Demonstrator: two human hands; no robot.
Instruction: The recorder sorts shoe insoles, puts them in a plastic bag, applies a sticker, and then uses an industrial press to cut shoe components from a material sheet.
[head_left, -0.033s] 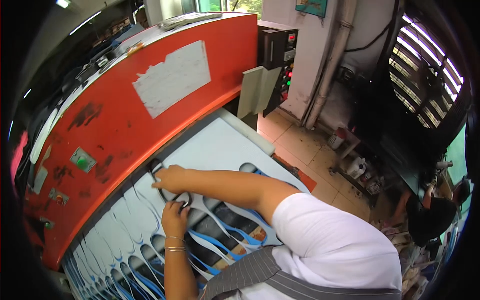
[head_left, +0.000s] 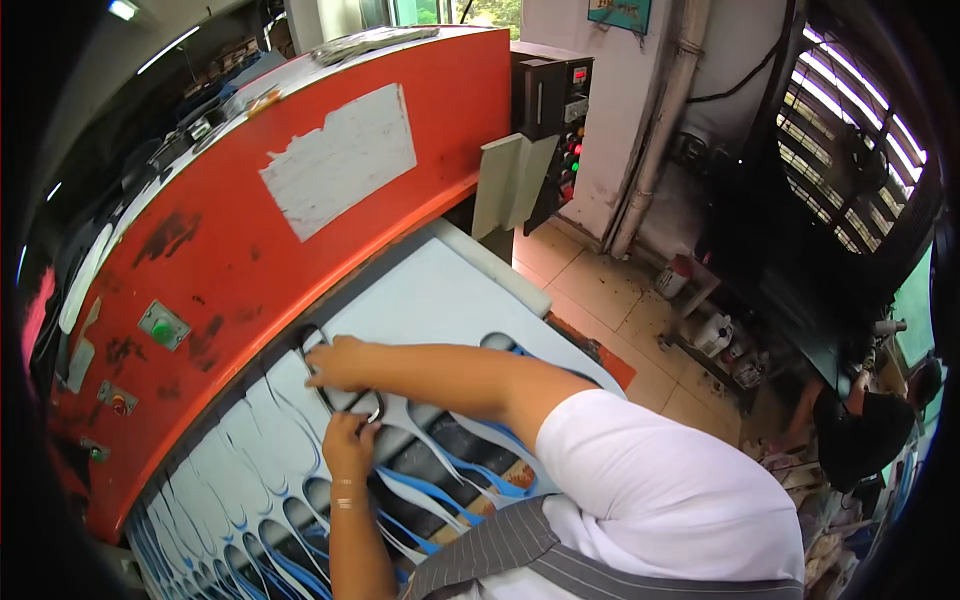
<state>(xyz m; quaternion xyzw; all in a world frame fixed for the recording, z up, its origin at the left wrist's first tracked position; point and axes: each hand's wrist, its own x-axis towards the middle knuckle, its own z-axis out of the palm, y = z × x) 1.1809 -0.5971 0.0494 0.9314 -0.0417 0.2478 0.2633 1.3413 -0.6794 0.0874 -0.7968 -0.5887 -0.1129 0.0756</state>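
A dark, thin-walled cutting die [head_left: 379, 407], shaped like a long shoe-sole outline, lies on a white foam-like sheet [head_left: 425, 295] with blue showing at its cut edges. My right hand [head_left: 340, 363] reaches across from the right, its fingers closed on the die toward its far end. At the near, rounded end my left hand [head_left: 348, 448] grips the rim between thumb and fingers. Part of the die is hidden under my right hand. Long sole-shaped cut-outs [head_left: 440, 445] run beside and in front of the hands, with dark and brown surface showing through.
A red machine beam [head_left: 440, 120] with a green button [head_left: 163, 329] spans the far side of the sheet. A dark control box [head_left: 545, 95] stands beyond its right end. Containers [head_left: 712, 335] stand by the right wall. Another person [head_left: 860, 430] is at the far right.
My left hand and the near end of the die have shifted slightly toward me. My right hand stays almost in place on the die.
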